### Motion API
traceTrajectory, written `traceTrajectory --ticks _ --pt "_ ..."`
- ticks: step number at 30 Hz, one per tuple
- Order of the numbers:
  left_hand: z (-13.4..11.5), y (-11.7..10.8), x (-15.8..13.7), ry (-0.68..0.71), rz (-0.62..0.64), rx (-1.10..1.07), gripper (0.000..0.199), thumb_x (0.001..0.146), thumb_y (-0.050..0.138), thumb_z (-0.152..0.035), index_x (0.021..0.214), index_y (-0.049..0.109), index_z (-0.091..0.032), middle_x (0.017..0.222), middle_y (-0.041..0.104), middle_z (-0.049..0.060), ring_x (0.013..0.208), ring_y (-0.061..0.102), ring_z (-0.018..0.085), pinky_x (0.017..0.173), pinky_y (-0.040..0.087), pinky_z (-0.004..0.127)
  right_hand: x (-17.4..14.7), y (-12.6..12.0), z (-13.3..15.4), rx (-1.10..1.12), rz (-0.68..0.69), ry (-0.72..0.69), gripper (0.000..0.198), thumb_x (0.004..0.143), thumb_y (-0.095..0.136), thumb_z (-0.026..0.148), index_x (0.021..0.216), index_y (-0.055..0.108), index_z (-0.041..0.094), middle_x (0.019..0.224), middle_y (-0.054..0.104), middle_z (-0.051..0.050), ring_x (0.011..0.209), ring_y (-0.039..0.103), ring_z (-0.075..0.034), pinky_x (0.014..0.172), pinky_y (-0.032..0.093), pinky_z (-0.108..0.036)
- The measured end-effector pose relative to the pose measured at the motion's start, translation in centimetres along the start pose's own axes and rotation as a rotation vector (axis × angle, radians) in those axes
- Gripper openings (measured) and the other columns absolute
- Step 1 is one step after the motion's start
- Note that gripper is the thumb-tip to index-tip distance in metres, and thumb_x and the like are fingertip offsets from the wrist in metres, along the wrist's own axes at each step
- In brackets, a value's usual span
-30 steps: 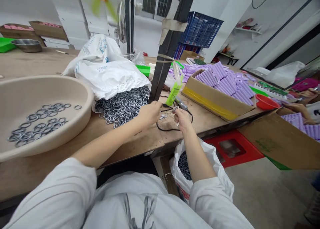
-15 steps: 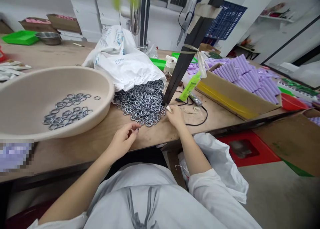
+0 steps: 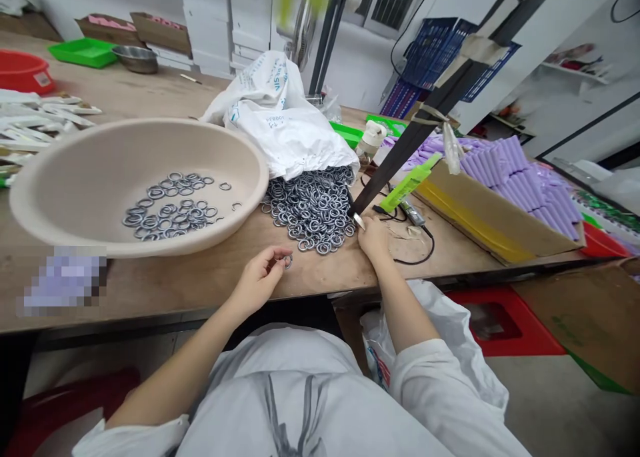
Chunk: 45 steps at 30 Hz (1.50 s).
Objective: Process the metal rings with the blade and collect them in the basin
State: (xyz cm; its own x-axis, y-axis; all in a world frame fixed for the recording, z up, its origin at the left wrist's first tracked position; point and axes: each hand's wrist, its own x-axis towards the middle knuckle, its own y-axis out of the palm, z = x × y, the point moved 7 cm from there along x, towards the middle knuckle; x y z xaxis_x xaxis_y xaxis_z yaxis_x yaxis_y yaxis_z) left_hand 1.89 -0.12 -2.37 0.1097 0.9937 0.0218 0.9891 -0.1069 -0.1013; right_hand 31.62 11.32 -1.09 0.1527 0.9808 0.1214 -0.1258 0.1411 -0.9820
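One metal ring (image 3: 289, 262) pinched between thumb and fingers of person's left hand (image 3: 257, 280), near table's (image 3: 310, 274) front edge. Right hand (image 3: 374, 238) beside foot of dark post (image 3: 400, 152); small pale item (image 3: 359, 221) at fingertips, cannot tell if gripped. Beyond hands, ring pile (image 3: 320, 210) at mouth of white sack (image 3: 300, 140). Leftward, beige basin (image 3: 95, 177) holding loose rings (image 3: 155, 192).

white sack (image 3: 300, 140): blue lettering (image 3: 277, 77), not clearly legible

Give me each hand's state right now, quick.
Left hand: closed, pinching a metal ring.
Right hand: curled, with a small pale piece at its front; whether gripped cannot be told.
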Motion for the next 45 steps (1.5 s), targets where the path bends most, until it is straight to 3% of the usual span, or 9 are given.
traceTrajectory --ticks 8,11,15,19,25,29,37,42,45 --pt "1.2 -0.3 -0.1 0.024 -0.009 0.069 0.027 0.092 0.053 -0.033 0.11 0.068 -0.019 0.102 0.072 0.008 0.093 0.066 0.02 0.085 0.048 0.033 -1.6 0.3 3.9 0.031 0.038 -0.13 0.029 0.094 0.046 0.02 0.099 0.075 0.017 0.097 0.067 -0.012 0.088 0.061 -0.024 0.076 0.041 -0.031" --pt "1.4 -0.4 -0.2 0.004 -0.032 -0.018 0.026 0.093 0.052 -0.031 0.111 0.066 -0.019 0.103 0.071 0.008 0.093 0.066 0.018 0.084 0.049 0.032 -2.4 -0.8 4.6 0.072 0.012 -0.155 0.027 0.094 0.048 0.019 0.102 0.073 0.017 0.101 0.066 -0.012 0.092 0.06 -0.024 0.078 0.041 -0.031" --pt "0.9 -0.7 -0.3 -0.026 -0.076 -0.261 0.029 0.089 0.062 -0.038 0.109 0.06 -0.018 0.099 0.07 0.008 0.087 0.066 0.016 0.076 0.051 0.028 -5.9 -3.5 6.7 0.462 -0.149 -0.186 0.023 0.093 0.054 0.031 0.086 0.071 0.016 0.085 0.064 -0.008 0.083 0.058 -0.022 0.076 0.042 -0.033" --pt "-0.1 -0.1 -0.6 -0.057 -0.019 -0.423 0.038 0.08 0.076 -0.043 0.103 0.059 -0.018 0.089 0.071 0.005 0.081 0.066 0.015 0.072 0.052 0.025 -11.1 -2.7 12.2 0.959 0.202 -0.392 0.026 0.088 0.065 0.045 0.082 0.07 0.02 0.081 0.065 -0.003 0.079 0.059 -0.018 0.074 0.045 -0.03" --pt "-0.1 1.1 -1.6 -0.163 0.05 -0.513 0.047 0.079 0.072 -0.06 0.088 0.062 -0.016 0.077 0.065 0.002 0.064 0.06 0.011 0.063 0.052 0.023 -14.0 -0.5 14.1 1.412 0.375 -0.171 0.035 0.083 0.07 0.055 0.082 0.067 0.021 0.074 0.064 0.0 0.07 0.058 -0.016 0.071 0.048 -0.031" --pt "0.2 3.6 -2.7 -0.305 0.261 -0.544 0.058 0.076 0.066 -0.072 0.084 0.058 -0.016 0.069 0.06 0.001 0.055 0.055 0.01 0.05 0.047 0.022 -14.6 -1.1 13.8 1.329 0.201 -0.256 0.03 0.085 0.07 0.05 0.077 0.07 0.02 0.071 0.055 0.0 0.065 0.053 -0.014 0.065 0.046 -0.03" --pt "-0.9 3.9 -3.1 -0.242 0.159 -0.542 0.048 0.081 0.068 -0.063 0.072 0.051 -0.018 0.052 0.046 -0.005 0.045 0.039 0.008 0.041 0.033 0.019 -15.0 -2.4 13.0 1.349 0.238 -0.411 0.037 0.085 0.067 0.057 0.1 0.072 0.023 0.081 0.058 -0.001 0.076 0.055 -0.016 0.075 0.046 -0.032" --pt "-1.3 4.5 -3.4 -0.233 0.149 -0.533 0.05 0.082 0.067 -0.062 0.067 0.048 -0.018 0.05 0.044 -0.005 0.044 0.036 0.007 0.04 0.03 0.019 -14.8 -2.6 12.2 1.274 0.172 -0.315 0.044 0.089 0.058 0.064 0.081 0.06 0.021 0.068 0.052 0.002 0.062 0.046 -0.013 0.062 0.038 -0.027" --pt "-1.4 4.6 -3.6 -0.29 0.085 -0.587 0.05 0.079 0.07 -0.06 0.066 0.044 -0.019 0.048 0.041 -0.007 0.041 0.033 0.006 0.039 0.027 0.018 -15.8 -4.0 12.5 1.046 0.051 -0.533 0.046 0.094 0.051 0.062 0.077 0.057 0.02 0.067 0.05 0.002 0.062 0.045 -0.013 0.061 0.033 -0.028"
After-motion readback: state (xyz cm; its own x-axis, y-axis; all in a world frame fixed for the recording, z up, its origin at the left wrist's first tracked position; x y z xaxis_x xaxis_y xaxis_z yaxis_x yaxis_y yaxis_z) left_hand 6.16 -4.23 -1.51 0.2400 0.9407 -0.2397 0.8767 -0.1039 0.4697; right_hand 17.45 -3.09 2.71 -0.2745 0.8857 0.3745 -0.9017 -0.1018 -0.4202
